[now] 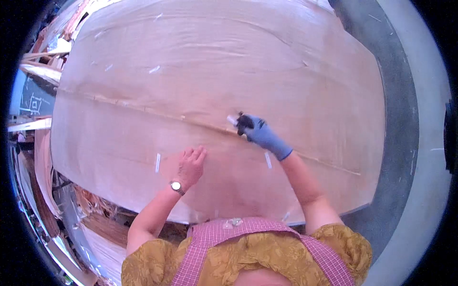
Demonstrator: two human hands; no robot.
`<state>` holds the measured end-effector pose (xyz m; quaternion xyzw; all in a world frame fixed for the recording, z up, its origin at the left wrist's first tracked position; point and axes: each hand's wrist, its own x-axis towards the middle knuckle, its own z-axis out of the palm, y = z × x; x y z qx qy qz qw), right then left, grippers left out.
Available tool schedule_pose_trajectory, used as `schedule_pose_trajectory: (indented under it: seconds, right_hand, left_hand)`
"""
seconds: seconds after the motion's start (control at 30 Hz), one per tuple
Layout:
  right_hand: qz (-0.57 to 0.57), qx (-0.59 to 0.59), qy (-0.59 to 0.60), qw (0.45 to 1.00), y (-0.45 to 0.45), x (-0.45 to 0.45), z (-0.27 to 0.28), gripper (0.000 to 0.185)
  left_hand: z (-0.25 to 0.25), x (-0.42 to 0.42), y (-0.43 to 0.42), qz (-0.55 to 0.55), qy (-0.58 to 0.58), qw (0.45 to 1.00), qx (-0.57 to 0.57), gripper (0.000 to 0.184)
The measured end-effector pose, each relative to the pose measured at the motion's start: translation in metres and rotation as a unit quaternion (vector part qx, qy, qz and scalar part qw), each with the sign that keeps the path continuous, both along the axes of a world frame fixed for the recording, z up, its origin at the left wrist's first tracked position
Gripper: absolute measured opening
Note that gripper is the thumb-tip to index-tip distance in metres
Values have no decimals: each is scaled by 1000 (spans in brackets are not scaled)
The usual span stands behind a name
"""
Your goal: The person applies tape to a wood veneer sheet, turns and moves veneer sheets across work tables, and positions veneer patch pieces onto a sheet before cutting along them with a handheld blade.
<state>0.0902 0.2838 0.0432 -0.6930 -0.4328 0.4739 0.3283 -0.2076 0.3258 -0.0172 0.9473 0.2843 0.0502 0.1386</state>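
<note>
A large, pale brown sheet that looks like wood veneer spreads out in front of me, with a long slanting seam or split across it. My left hand, bare and with a watch at the wrist, lies on the sheet below the seam, fingers extended and slightly bent. Over the seam is my right hand, in a blue glove with dark fingertips. Its fingers are closed around a short white piece, blurred; a dark shape beside it is unclear. White strips stick to the sheet near both hands.
More small white strips dot the far part of the sheet. Stacked sheets and torn brown scraps lie at the left. Wooden bars jut in there. Dark grey floor runs along the right edge.
</note>
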Motion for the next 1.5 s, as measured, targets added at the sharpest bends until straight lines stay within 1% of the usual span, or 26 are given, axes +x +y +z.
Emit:
schedule_pose_trajectory:
  seconds: [0.07,0.13,0.23,0.33,0.37,0.43,0.53,0.57,0.6,0.63,0.67,0.7,0.77,0.8,0.87,0.93,0.97,1.03,1.07,1.13,1.17,1.27,1.33,1.4,1.47,1.5]
  right_hand:
    - [-43,38,49,997,34,47,-9,21]
    - [-99,38,97,990,79,81,-13,21]
    - [-143,17,159,977,116,106,-31,23]
    - [-183,-12,179,967,131,105,-52,22]
    - [-192,-15,191,963,134,104,-68,22]
    - [-211,-23,216,953,134,104,-80,23]
    - [-178,0,176,968,130,106,-82,25]
    - [-151,-36,145,977,123,110,-77,28]
    - [-93,2,-19,995,119,117,-77,28]
    - [-36,41,-184,982,115,125,-77,29]
    - [20,77,-345,935,114,136,-76,29]
    - [22,51,-342,938,120,147,-51,29]
    - [-35,78,-278,957,143,188,-58,27]
    - [-64,93,-244,963,163,210,-60,26]
    - [-124,107,-86,983,213,249,-48,25]
    - [-155,121,16,980,264,278,-42,26]
    - [-148,110,10,983,285,286,-42,28]
    - [-135,84,-1,987,322,300,-48,33]
    - [-110,30,-69,991,336,304,-51,35]
    - [-59,-90,-201,974,351,307,-62,38]
    - [-56,-69,-234,968,355,310,-70,39]
    - [-40,-8,-330,943,360,317,-90,44]
    - [-4,6,-287,958,342,319,-78,45]
    - [-52,33,-235,970,323,304,-80,44]
    - [-190,81,-176,962,316,279,-102,40]
    - [-216,115,-238,940,313,261,-107,36]
  left_hand:
    - [28,32,24,28,-12,999,-18,55]
    - [41,76,65,72,-73,995,-2,56]
    - [32,147,121,110,-137,984,22,58]
    - [12,205,158,28,-199,979,45,52]
    - [1,219,167,1,-179,982,62,51]
    - [-10,237,171,-55,-147,983,92,48]
    - [-19,246,174,-52,-131,985,104,44]
    - [-21,246,173,-51,-137,984,106,43]
    - [-23,246,174,-48,-145,982,112,42]
    - [-23,246,175,-47,-155,980,120,41]
    - [-24,247,175,-45,-156,979,119,40]
    - [-24,248,175,-44,-159,979,119,40]
    - [-21,249,176,-50,-172,978,105,40]
    - [-13,254,183,-45,-161,983,74,44]
    - [4,268,198,-37,-138,990,14,51]
    - [10,303,228,53,-205,977,18,59]
    - [11,324,247,96,-239,966,19,63]
    - [-5,365,287,118,-263,957,26,67]
    - [-11,384,304,129,-276,952,26,69]
    - [-22,412,325,92,-271,958,20,62]
    - [-28,421,332,75,-266,961,14,59]
    - [-45,431,349,18,-114,989,94,49]
    - [-42,431,348,9,-103,986,131,42]
    - [-45,426,347,9,-99,983,152,39]
    - [-52,432,349,14,-109,981,162,37]
    - [-54,432,350,15,-113,981,158,35]
